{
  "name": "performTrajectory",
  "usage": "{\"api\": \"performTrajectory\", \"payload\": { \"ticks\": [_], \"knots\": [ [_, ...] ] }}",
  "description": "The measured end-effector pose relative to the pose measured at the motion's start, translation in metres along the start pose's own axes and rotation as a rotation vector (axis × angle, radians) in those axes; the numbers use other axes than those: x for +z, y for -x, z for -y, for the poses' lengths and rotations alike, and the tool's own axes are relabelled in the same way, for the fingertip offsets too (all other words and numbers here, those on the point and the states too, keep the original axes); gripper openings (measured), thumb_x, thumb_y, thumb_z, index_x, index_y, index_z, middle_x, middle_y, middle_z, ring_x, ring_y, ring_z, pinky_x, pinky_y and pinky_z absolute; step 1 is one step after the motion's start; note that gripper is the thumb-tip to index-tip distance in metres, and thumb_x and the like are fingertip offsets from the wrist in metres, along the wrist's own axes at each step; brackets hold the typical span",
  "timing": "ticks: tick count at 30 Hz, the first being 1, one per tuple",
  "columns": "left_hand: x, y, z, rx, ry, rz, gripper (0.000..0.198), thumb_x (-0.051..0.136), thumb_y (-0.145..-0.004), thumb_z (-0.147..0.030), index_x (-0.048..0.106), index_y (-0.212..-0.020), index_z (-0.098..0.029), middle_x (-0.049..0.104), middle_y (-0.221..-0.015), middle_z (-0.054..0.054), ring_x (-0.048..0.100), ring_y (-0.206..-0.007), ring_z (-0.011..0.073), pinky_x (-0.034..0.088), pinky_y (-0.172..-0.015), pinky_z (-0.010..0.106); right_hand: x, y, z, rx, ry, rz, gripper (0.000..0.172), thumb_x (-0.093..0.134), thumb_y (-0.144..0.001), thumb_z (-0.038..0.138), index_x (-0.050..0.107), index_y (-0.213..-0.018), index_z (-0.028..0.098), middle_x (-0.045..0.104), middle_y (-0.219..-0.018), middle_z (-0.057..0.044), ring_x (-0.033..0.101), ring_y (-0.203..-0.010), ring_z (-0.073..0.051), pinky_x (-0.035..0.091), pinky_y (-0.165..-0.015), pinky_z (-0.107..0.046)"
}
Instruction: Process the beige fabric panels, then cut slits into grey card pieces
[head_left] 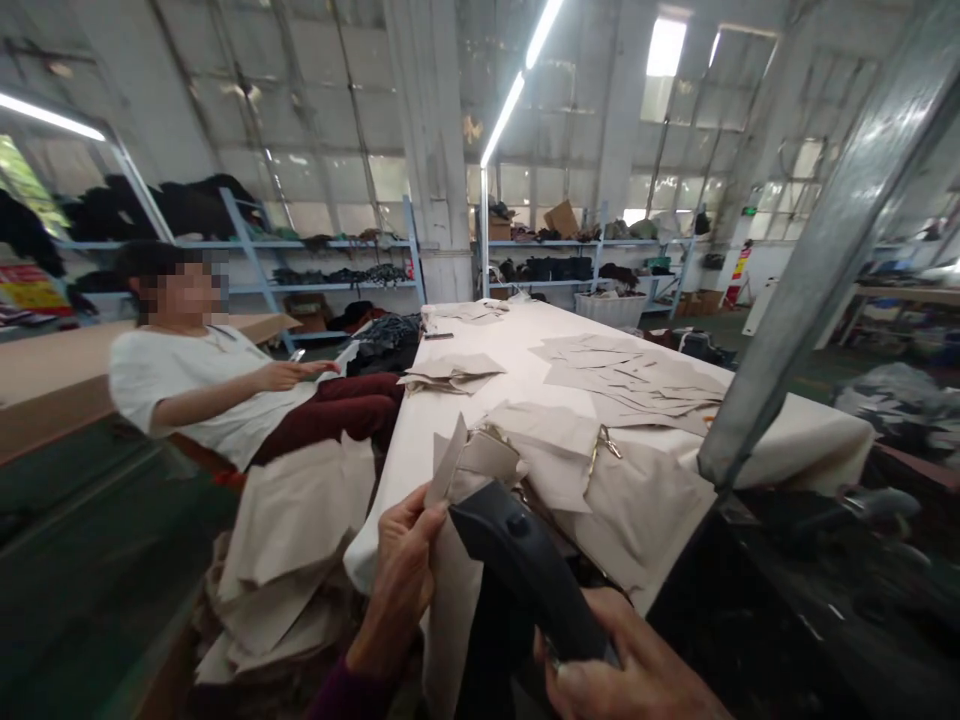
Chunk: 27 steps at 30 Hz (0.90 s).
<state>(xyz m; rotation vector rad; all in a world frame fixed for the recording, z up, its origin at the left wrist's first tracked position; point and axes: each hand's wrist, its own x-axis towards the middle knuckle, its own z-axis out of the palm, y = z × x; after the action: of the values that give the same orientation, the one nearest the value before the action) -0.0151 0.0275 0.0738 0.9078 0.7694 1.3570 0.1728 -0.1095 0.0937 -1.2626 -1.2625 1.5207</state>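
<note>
the bare left hand (405, 550) is raised, thumb (433, 523) and fingertips (411, 497) pinched together, its wrist (379, 635) slanting up from below; the bare right hand (611, 655) sits lower, fingers (561, 682) curled around in a grip, palm hidden.

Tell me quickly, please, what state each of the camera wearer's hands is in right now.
Left hand: closed, pinching beige fabric.
Right hand: closed around the lower end of a black handheld tool.
</note>
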Motion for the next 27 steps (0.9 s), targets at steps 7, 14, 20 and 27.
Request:
{"api": "performTrajectory", "payload": {
  "ticks": [7, 14, 20, 27],
  "knots": [
    [-0.003, 0.069, 0.019, -0.043, -0.050, 0.092, 0.033, 0.070, -0.070, -0.032, 0.069, -0.099, -0.015, 0.071, -0.075, 0.006, 0.062, -0.056, 0.0166, 0.047, -0.052, 0.024, 0.021, 0.013, -0.022, -0.171, -0.121, 0.137, 0.033, 0.058, -0.081, 0.044, 0.053, -0.091, 0.013, 0.049, -0.056, 0.004, 0.043, -0.040, -0.006, 0.032, -0.039, -0.017],
    [0.005, 0.104, 0.040, -0.130, 0.035, 0.121, 0.019, 0.066, -0.072, -0.028, 0.069, -0.087, -0.016, 0.066, -0.060, 0.000, 0.054, -0.045, 0.0109, 0.044, -0.048, 0.021, 0.015, 0.048, -0.027, -0.146, -0.110, 0.168, 0.029, 0.059, -0.082, 0.040, 0.052, -0.093, 0.013, 0.049, -0.055, 0.005, 0.043, -0.040, -0.005, 0.033, -0.039, -0.016],
    [0.006, 0.127, 0.018, -0.174, 0.193, -0.019, 0.025, 0.068, -0.060, -0.017, 0.069, -0.085, -0.014, 0.066, -0.064, 0.001, 0.057, -0.051, 0.0114, 0.044, -0.048, 0.018, 0.006, 0.075, -0.044, -0.102, -0.043, -0.019, 0.033, 0.057, -0.083, 0.045, 0.052, -0.093, 0.014, 0.049, -0.053, 0.005, 0.044, -0.041, -0.007, 0.035, -0.042, -0.019],
    [0.022, 0.115, -0.021, -0.040, 0.355, -0.208, 0.015, 0.059, -0.060, -0.015, 0.065, -0.074, -0.016, 0.067, -0.068, -0.001, 0.060, -0.058, 0.0120, 0.049, -0.053, 0.018, -0.016, 0.104, -0.039, -0.189, -0.183, -0.224, 0.033, 0.056, -0.082, 0.046, 0.048, -0.094, 0.016, 0.048, -0.060, 0.004, 0.041, -0.041, -0.006, 0.037, -0.040, -0.021]
  ]
}}
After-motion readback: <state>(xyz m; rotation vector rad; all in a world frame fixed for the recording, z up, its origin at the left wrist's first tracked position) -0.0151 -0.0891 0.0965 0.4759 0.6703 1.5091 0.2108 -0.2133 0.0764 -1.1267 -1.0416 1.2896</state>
